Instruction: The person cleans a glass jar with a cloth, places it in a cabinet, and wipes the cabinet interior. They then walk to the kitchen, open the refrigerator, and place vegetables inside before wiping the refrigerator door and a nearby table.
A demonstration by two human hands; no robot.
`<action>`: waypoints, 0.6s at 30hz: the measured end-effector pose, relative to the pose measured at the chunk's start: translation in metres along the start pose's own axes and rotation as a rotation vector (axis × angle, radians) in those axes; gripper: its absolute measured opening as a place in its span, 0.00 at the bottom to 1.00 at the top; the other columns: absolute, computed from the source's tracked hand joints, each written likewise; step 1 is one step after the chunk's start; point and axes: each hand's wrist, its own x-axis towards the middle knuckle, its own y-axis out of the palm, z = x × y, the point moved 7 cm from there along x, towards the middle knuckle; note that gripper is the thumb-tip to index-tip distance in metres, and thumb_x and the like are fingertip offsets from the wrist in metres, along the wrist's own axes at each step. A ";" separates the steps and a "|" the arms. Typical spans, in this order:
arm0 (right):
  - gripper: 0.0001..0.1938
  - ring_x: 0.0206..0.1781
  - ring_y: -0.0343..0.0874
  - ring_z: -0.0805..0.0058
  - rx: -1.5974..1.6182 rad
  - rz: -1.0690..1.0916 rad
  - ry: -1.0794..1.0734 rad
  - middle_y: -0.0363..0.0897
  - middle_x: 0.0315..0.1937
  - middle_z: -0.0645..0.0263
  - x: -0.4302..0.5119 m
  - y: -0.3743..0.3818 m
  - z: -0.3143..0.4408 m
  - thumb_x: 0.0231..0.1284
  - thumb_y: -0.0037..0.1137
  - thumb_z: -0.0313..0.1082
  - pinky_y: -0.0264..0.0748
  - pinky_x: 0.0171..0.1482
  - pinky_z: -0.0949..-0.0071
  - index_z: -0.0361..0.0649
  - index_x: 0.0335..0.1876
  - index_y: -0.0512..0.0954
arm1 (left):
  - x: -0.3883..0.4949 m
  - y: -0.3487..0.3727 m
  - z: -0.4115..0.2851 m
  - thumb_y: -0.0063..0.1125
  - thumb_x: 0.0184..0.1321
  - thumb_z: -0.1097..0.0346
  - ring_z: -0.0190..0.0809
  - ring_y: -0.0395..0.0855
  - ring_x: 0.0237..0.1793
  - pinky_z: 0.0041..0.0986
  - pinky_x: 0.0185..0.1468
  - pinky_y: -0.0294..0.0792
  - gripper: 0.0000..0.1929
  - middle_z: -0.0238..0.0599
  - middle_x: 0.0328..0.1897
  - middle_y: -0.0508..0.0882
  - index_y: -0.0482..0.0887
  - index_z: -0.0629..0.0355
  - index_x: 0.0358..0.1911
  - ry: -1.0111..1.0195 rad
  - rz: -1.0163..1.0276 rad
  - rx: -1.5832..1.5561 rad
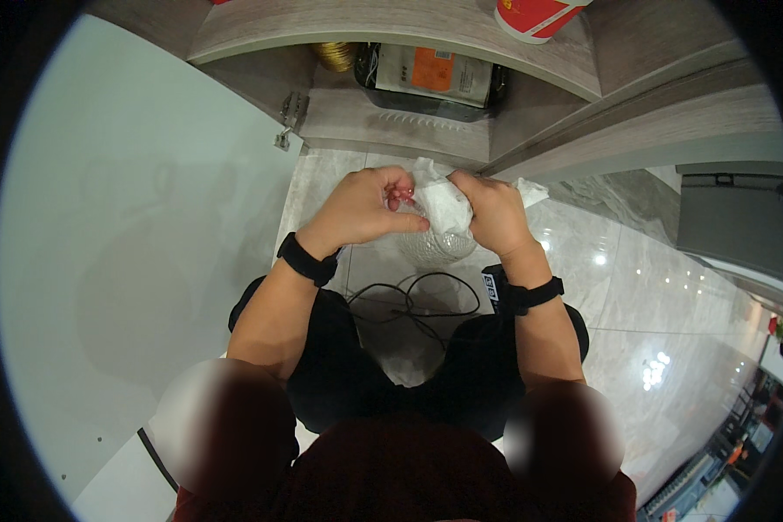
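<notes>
A clear vessel with a dimpled surface, glass or plastic, [436,249] is held up over the floor between my hands. My left hand [364,207] grips its upper left side, the thumb lying across the near face and the fingers curled at the far side. A crumpled white tissue or wipe [445,203] lies against the vessel's upper part. From the right, my right hand [498,210] presses this tissue to the vessel, and a loose end of it sticks out past the knuckles. The tissue and my fingers hide the vessel's top.
In front stands a wood-grain cabinet [395,136] with a dark bin [424,107] holding a printed packet, and a gold coil [336,57]. A red-and-white tub [536,19] sits on the shelf above. An open pale door [143,196] flanks my left. Black cable [445,276] loops below my hands.
</notes>
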 end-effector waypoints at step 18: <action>0.12 0.43 0.81 0.72 1.097 -0.487 0.427 0.83 0.42 0.61 -0.008 -0.018 -0.052 0.61 0.58 0.27 0.75 0.48 0.74 0.35 0.49 0.77 | -0.007 -0.014 0.008 0.79 0.39 0.59 0.32 0.54 0.19 0.27 0.22 0.55 0.30 0.28 0.14 0.58 0.58 0.57 0.15 0.040 -0.247 0.024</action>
